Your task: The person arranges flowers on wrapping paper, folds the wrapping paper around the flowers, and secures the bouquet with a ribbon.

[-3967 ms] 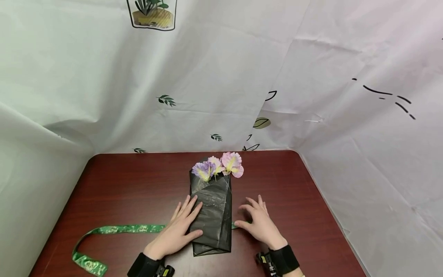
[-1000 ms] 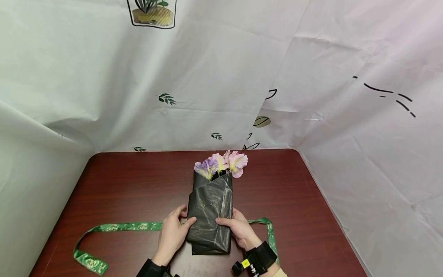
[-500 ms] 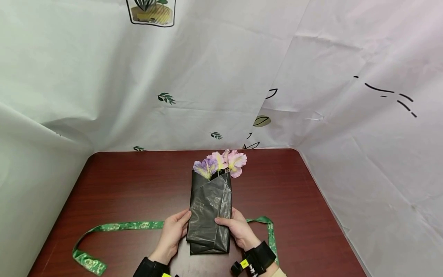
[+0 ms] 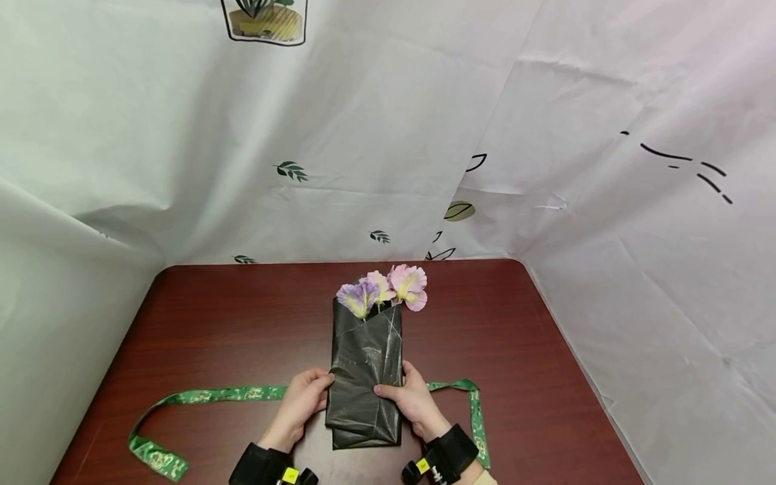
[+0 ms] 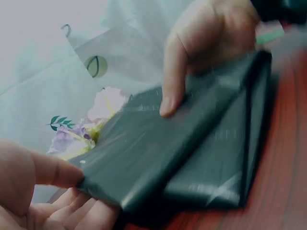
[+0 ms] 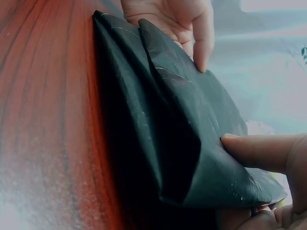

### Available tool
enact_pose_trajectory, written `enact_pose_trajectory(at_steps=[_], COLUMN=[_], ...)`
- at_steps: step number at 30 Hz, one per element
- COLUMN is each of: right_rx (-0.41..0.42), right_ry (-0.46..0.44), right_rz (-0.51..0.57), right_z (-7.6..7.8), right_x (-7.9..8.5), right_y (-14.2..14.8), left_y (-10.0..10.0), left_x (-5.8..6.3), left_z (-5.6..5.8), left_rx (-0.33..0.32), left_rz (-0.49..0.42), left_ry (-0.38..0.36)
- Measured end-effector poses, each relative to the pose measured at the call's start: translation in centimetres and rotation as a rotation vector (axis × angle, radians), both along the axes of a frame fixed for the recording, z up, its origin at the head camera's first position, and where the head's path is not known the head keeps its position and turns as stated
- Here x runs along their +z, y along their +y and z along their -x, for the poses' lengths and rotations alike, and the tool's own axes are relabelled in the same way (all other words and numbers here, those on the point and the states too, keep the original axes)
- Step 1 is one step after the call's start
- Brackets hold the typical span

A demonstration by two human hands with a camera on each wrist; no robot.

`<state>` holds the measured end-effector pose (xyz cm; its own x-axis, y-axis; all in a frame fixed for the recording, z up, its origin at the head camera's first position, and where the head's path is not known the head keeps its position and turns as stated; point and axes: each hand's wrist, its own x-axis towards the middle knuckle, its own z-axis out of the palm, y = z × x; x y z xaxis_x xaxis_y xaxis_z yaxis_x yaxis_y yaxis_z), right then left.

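Note:
A bouquet wrapped in folded black paper (image 4: pixel 364 377) lies at the middle of the table, with purple and pink flowers (image 4: pixel 409 286) showing at its far end. My left hand (image 4: pixel 302 403) pinches the wrapper's left edge between thumb and fingers. On the other side my right hand (image 4: pixel 418 403) grips the right edge, thumb on top and fingers underneath. Both wrist views show thumbs pressing the black paper (image 5: pixel 144 148), and its near end gapes in folded layers (image 6: pixel 158 96). A green printed ribbon (image 4: pixel 224 395) runs crosswise beneath the bouquet, its middle hidden.
The ribbon's left end curls toward the near left of the reddish-brown table (image 4: pixel 230 337). Its right part (image 4: pixel 476 417) bends toward me beside my right wrist. A pale printed cloth (image 4: pixel 364 135) hangs behind and along the sides.
Both hands have gone from lying flat on and beside the wrapper to gripping its two edges. The ribbon's right part now shows further out. Lately the bouquet has shifted slightly left and nearer.

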<state>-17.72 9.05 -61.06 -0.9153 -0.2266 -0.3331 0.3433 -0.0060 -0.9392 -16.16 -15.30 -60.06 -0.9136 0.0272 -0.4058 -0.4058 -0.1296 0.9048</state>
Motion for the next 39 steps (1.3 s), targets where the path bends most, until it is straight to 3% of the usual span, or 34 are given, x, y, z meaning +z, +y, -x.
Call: enact_pose_trajectory(at_steps=[10, 19, 29, 32, 34, 37, 39], right_rx=[0.014, 0.003, 0.000, -0.002, -0.007, -0.017, -0.029], right_ry=[-0.001, -0.014, -0.013, -0.011, -0.005, 0.018, 0.038], right_rz=[-0.021, -0.026, -0.016, -0.025, -0.030, -0.043, -0.058], right_z=[0.1, 0.0, -0.1, -0.1, -0.1, -0.3, -0.4], right_x=[0.1, 0.2, 0.0, 0.0, -0.1, -0.1, 0.0], right_y=[-0.1, 0.0, -0.1, -0.1, -0.2, -0.3, -0.5], left_y=[0.2, 0.9, 0.4, 0.3, 0.2, 0.3, 0.4], left_x=[-0.2, -0.3, -0.2, -0.1, -0.1, 0.1, 0.0], left_z=[0.4, 0.7, 1.2, 1.3, 1.2, 0.8, 0.4], left_rx=[-0.003, 0.065, 0.114, 0.102, 0.083, 0.060, 0.046], left_rz=[0.123, 0.100, 0.147, 0.210, 0.299, 0.498, 0.673], left_ry=[0.060, 0.102, 0.143, 0.164, 0.198, 0.296, 0.412])
